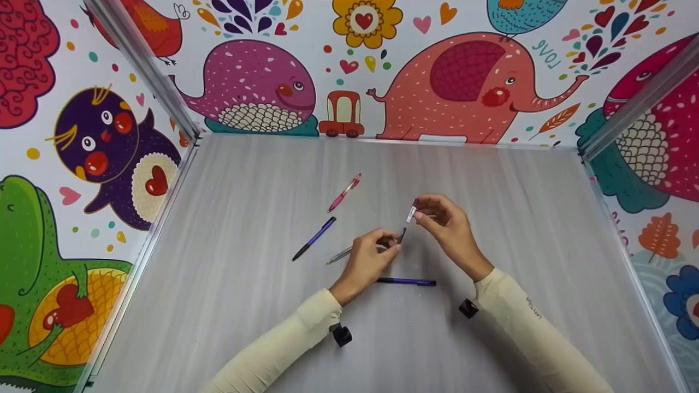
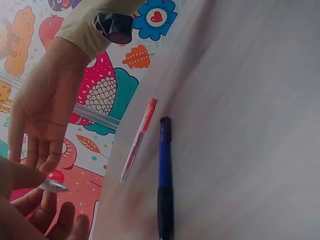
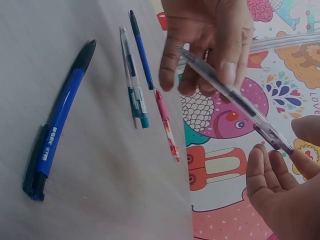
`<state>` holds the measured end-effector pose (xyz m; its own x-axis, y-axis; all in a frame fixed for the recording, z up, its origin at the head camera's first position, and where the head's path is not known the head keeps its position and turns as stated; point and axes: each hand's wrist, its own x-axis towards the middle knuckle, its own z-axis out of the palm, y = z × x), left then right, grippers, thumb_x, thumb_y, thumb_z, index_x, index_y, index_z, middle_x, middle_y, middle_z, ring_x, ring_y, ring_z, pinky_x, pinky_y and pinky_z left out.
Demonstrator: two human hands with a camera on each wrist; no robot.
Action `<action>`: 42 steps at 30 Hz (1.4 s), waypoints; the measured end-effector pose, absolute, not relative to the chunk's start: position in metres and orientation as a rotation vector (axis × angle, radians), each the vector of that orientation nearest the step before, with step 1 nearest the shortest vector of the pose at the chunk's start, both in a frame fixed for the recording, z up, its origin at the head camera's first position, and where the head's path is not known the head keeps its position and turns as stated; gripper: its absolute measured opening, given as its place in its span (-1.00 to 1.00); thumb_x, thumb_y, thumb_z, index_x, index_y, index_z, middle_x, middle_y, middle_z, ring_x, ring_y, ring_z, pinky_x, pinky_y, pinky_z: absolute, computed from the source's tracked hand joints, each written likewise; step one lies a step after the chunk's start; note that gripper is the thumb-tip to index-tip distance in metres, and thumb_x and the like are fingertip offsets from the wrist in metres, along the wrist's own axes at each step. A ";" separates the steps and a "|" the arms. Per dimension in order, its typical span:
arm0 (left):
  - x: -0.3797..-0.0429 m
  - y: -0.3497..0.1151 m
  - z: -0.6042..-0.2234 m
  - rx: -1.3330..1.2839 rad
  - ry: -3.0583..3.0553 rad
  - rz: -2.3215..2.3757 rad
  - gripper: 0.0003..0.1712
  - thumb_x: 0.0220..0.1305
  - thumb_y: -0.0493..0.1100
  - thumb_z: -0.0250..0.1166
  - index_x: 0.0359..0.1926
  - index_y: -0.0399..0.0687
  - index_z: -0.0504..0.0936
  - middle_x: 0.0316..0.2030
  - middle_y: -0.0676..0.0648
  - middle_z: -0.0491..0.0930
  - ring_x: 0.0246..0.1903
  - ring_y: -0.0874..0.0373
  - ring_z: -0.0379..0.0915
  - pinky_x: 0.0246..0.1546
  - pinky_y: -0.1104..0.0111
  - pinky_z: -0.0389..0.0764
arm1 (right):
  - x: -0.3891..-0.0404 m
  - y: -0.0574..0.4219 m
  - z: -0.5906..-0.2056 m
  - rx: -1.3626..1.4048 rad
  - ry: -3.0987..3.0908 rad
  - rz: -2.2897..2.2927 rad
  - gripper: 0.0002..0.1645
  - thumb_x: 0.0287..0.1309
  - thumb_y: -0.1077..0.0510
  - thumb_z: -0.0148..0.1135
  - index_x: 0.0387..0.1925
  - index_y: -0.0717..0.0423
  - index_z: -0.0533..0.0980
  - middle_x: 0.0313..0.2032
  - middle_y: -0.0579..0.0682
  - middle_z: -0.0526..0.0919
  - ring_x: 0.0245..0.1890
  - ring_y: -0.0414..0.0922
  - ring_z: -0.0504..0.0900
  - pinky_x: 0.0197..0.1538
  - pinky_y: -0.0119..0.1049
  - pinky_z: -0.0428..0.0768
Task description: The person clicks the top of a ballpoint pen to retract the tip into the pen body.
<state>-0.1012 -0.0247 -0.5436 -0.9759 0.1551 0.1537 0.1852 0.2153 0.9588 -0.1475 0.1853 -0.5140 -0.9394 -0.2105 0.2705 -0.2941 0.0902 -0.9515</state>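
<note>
My left hand (image 1: 368,259) pinches a slim clear pen (image 1: 410,214) between thumb and fingers, above the table. In the right wrist view, the clear pen (image 3: 235,97) slants across, with a dark refill inside and a dark clip end. My right hand (image 1: 450,229) is at its upper end, by a white label. In that same wrist view an index fingertip of my right hand (image 3: 285,185) touches the pen's end, while the thumb stands a little apart. The pen's pointed tip (image 2: 54,186) shows beyond my left thumb in the left wrist view.
On the grey table (image 1: 246,327) lie a pink pen (image 1: 344,192), a blue pen (image 1: 314,238), a clear pen (image 1: 338,255) partly behind my left hand, and another blue pen (image 1: 407,281) in front. Printed cartoon panels (image 1: 262,87) rise around the table.
</note>
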 end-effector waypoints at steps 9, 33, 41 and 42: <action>-0.092 -0.023 -0.541 -0.386 -2.482 -2.042 -0.80 0.43 -0.34 0.46 0.03 -0.19 0.79 -0.18 -0.05 0.77 -0.16 0.22 0.64 -0.08 0.25 0.75 | -0.139 0.193 -0.508 0.563 -2.257 2.072 -0.65 0.47 0.43 0.34 0.22 0.41 0.59 0.11 0.30 0.69 0.01 0.00 0.75 0.10 -0.23 0.76; -0.074 -0.020 -0.544 -0.311 -2.292 -2.578 -0.77 0.44 -0.40 0.42 0.06 -0.38 0.71 -0.23 0.01 0.69 -0.27 0.20 0.67 -0.18 0.34 0.76 | -0.117 0.197 -0.499 0.606 -2.317 2.235 -0.51 0.46 0.42 0.35 0.33 0.45 0.47 0.21 0.26 0.62 0.09 0.31 0.72 0.06 -0.08 0.80; -0.067 -0.019 -0.539 -0.309 -2.223 -2.681 -0.75 0.44 -0.44 0.38 0.09 -0.42 0.69 -0.19 -0.01 0.71 -0.24 0.18 0.69 -0.17 0.34 0.76 | -0.111 0.200 -0.496 0.632 -2.285 2.276 -0.50 0.49 0.41 0.33 0.35 0.46 0.44 0.22 0.34 0.59 0.07 0.10 0.76 0.08 -0.07 0.80; -0.066 -0.019 -0.539 -0.310 -2.222 -2.684 -0.75 0.44 -0.43 0.38 0.09 -0.43 0.69 -0.19 -0.03 0.72 -0.23 0.18 0.69 -0.18 0.35 0.76 | -0.110 0.201 -0.496 0.626 -2.284 2.279 -0.50 0.49 0.41 0.33 0.35 0.45 0.44 0.22 0.33 0.59 0.06 0.08 0.76 0.08 -0.07 0.80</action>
<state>-0.0663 -0.0188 -0.5390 -0.9219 0.3768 -0.0899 -0.1586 -0.1554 0.9750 -0.1101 0.2008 -0.4957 -0.9172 -0.3640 0.1621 -0.1629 -0.0288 -0.9862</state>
